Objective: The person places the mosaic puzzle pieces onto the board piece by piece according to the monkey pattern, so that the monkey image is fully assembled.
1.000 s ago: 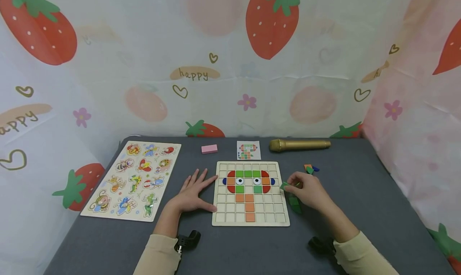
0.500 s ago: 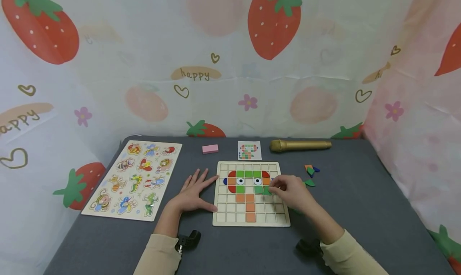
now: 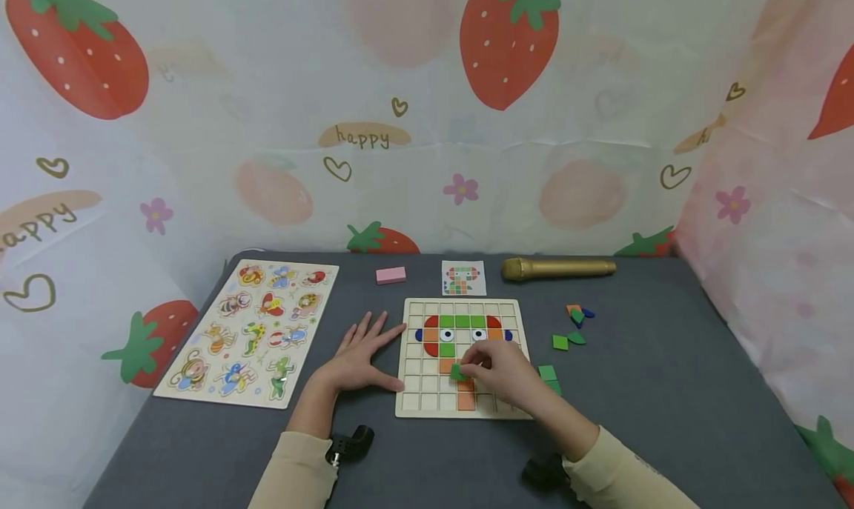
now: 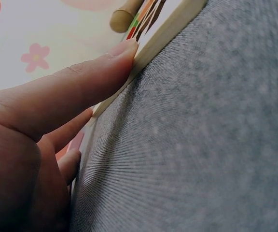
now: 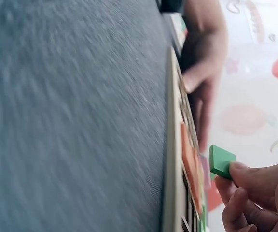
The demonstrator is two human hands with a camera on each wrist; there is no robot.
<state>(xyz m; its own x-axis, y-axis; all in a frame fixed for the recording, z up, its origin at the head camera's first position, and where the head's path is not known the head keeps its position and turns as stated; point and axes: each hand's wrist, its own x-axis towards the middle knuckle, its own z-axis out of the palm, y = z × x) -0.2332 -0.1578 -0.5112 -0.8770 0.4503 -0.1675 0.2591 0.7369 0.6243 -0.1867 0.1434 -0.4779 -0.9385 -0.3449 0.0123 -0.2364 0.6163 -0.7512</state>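
A wooden grid board [image 3: 412,402] lies in front of the person, holding a figure of red, green, orange and blue tiles with two eye tiles [image 3: 446,335]. My right hand [image 3: 503,372] pinches a green square tile [image 5: 222,161] between thumb and finger, above the board's middle near the orange tiles [image 3: 465,401]. Part of the board's right side is hidden under this hand. With fingers spread, my left hand [image 3: 360,361] rests at the board's left edge. Its thumb [image 4: 105,72] touches the edge in the left wrist view.
Loose green tiles [image 3: 547,373] lie right of the board, with a small mixed pile [image 3: 577,315] farther back. A pattern card [image 3: 463,278], a pink block [image 3: 390,275] and a gold microphone [image 3: 559,269] stand behind it. An insect picture board [image 3: 220,361] lies left.
My right hand has moved left from the loose tiles to over the middle of the board, carrying the green square tile. The left hand stays at the board's edge.
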